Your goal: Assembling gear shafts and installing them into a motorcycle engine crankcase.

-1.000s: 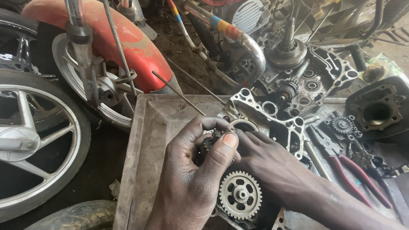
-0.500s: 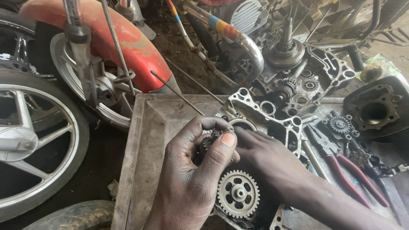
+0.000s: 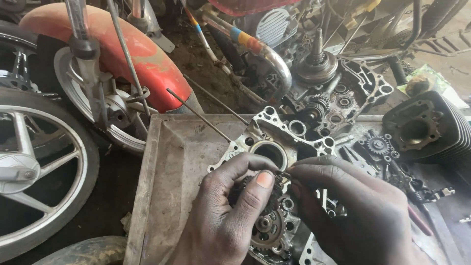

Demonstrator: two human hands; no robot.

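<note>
A small dark gear [image 3: 258, 196] is pinched by the left hand [image 3: 223, 216], the thumb pressed on its near face and the forefinger curled over its top, so the fingers are closed narrowly around it. The gear is held just above the crankcase [image 3: 274, 147], which lies in a metal tray [image 3: 171, 186]. The right hand [image 3: 353, 216] is brought in from the other side, its fingertips [image 3: 297, 172] drawn tightly together on a thin metal piece [image 3: 283, 173] whose tip is seen just beyond the left thumbnail. What kind of piece it is cannot be told, as most of it is hidden by the fingers. The two hands are nearly touching over the case.

Directly below the left thumb, a larger toothed sprocket [image 3: 267, 228] is seated in the case. Just beyond the fingertips of both hands, a round bore [image 3: 269, 152] in the case is seen open. Past the right knuckles, a small black gear [image 3: 379, 145] lies among loose parts, and further off a finned cylinder [image 3: 427, 127] is set down. Beyond the bore, a second engine half [image 3: 338, 93] with an upright shaft is placed. Well away from the left wrist, an alloy wheel [image 3: 34, 172] and a red mudguard [image 3: 122, 54] are seen.
</note>
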